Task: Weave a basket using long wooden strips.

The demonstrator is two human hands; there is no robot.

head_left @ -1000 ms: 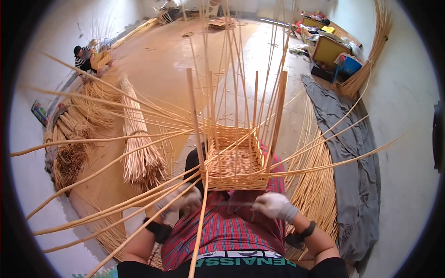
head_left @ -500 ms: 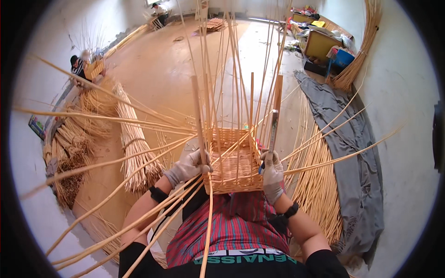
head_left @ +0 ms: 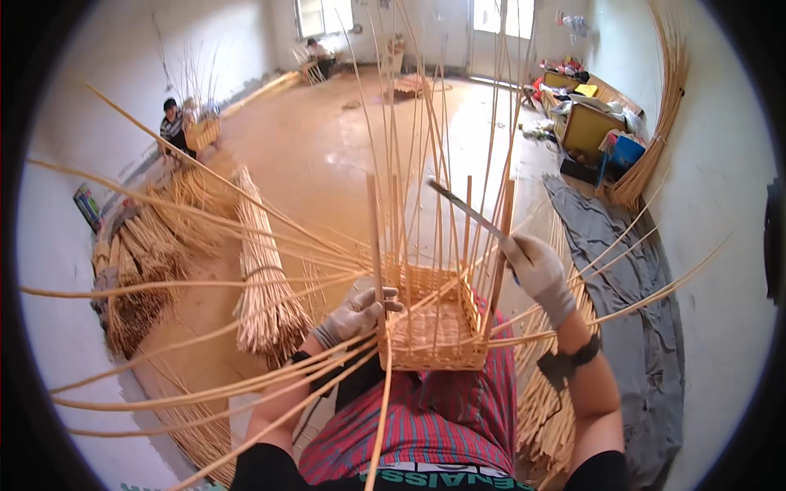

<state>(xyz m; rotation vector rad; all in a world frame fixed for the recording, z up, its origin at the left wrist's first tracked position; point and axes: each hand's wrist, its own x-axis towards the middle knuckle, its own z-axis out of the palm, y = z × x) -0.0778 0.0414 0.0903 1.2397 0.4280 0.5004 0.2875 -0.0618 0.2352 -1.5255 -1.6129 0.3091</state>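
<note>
A rectangular wicker basket (head_left: 434, 357), open-topped and part-woven, rests at the person's lap over a red striped cloth (head_left: 458, 413). Wooden corner stakes (head_left: 375, 237) and thin upright rods rise from it, and long rods (head_left: 381, 425) fan out from its sides.

The right hand (head_left: 534, 268) has lifted off the basket's right wall, where it was half a second ago, and is now closed around a flat metal tool (head_left: 467, 210) tilted above the basket; the tool therefore seems out of contact with the weave. The left hand (head_left: 354, 317) stays at the front left corner, fingers partly curled beside the stake; whether it grips cannot be told. It probably steadies that corner.

On the tan floor (head_left: 319, 155), a pale tied bundle (head_left: 266, 303) lies to the left, and more loose rods (head_left: 540, 393) lie to the right beside a grey sheet (head_left: 630, 327). Farther off are a seated co-worker (head_left: 172, 127), a blue bucket (head_left: 628, 152) and a bright window (head_left: 326, 16).
</note>
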